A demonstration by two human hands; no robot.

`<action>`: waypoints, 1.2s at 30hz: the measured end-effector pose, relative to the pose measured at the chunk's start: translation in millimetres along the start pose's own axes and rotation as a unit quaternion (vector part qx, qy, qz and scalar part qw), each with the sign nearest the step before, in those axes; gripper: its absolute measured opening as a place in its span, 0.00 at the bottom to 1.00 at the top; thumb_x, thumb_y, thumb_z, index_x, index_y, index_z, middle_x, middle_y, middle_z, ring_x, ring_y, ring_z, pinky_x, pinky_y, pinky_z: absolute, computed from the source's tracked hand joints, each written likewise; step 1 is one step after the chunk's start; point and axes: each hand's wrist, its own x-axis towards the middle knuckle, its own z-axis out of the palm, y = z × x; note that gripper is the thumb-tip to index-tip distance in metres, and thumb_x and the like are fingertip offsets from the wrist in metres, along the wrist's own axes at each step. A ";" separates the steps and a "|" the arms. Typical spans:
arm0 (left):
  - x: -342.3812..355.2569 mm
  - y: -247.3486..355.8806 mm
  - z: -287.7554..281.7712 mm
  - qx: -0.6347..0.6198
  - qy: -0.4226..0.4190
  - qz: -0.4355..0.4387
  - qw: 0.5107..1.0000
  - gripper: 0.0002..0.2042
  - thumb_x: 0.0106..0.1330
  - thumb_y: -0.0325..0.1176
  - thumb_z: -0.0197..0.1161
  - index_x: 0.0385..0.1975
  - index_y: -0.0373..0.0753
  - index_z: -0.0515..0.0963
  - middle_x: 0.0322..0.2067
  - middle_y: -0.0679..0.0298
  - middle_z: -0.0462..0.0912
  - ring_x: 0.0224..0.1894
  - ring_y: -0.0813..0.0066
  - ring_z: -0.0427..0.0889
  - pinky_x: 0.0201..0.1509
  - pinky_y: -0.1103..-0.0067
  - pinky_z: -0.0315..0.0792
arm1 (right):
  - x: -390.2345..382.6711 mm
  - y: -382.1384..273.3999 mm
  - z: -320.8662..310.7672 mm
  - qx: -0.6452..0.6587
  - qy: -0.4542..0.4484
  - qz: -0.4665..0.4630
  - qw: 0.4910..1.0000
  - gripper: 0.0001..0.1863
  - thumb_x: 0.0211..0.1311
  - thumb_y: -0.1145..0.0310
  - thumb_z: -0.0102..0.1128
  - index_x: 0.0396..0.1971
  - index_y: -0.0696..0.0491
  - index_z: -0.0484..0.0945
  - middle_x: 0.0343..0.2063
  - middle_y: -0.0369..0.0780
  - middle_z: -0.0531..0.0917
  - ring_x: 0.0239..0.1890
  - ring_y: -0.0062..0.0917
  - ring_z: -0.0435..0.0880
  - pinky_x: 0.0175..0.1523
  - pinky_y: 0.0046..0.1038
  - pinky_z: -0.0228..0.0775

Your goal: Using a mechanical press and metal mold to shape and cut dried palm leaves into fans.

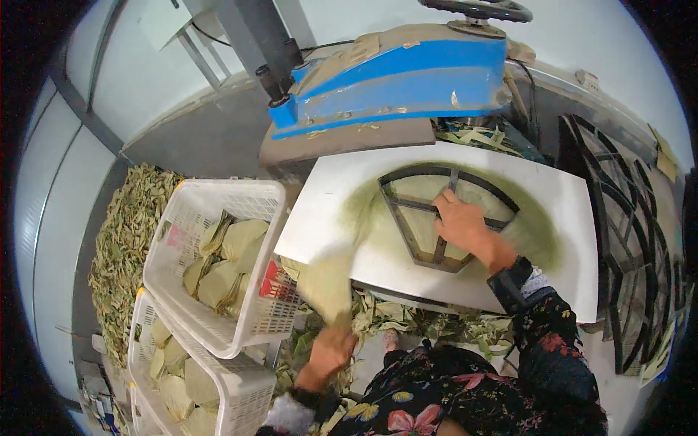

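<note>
My right hand [465, 227] grips the crossbars of a black metal fan-shaped cutting die [406, 236], which lies on a white board [320, 218] stained green around it. Pale leaf material shows inside the die. Low at the left of the board, my left hand [331, 352] is closed on a bundle of pale dried leaves [323, 283], smeared by motion.
A blue press [396, 76] with a handwheel [476, 10] stands behind the board. White plastic baskets [254, 218] at left hold cut leaves [240, 243], beside a heap of leaves [120, 247]. More black dies [607, 218] lean at right. Leaf scraps [472, 327] lie below.
</note>
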 end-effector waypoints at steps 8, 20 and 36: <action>25.1 35.6 -2.9 -0.499 -0.093 -0.257 0.823 0.24 0.64 0.50 0.51 0.52 0.36 0.69 0.45 0.51 0.77 0.47 0.54 0.77 0.52 0.67 0.68 | 8.4 5.1 -2.9 0.013 -0.163 0.013 0.987 0.19 0.48 0.68 0.50 0.40 0.64 0.72 0.47 0.55 0.71 0.40 0.49 0.78 0.46 0.43 0.71; 78.0 98.6 -5.8 -0.845 0.128 -0.384 0.349 0.25 0.56 0.28 0.63 0.54 0.36 0.64 0.44 0.59 0.77 0.44 0.67 0.76 0.50 0.72 0.70 | -54.4 -8.6 -64.4 0.279 -0.165 -0.065 0.944 0.25 0.48 0.71 0.53 0.51 0.61 0.68 0.53 0.51 0.69 0.56 0.39 0.67 0.61 0.31 0.56; -77.3 -127.7 -67.7 -0.648 0.416 -0.340 0.540 0.18 0.60 0.23 0.55 0.51 0.33 0.65 0.40 0.63 0.77 0.37 0.77 0.76 0.40 0.80 0.72 | -105.3 228.0 15.0 -0.246 0.075 0.163 0.953 0.29 0.58 0.70 0.49 0.60 0.59 0.57 0.60 0.50 0.61 0.63 0.38 0.59 0.65 0.31 0.52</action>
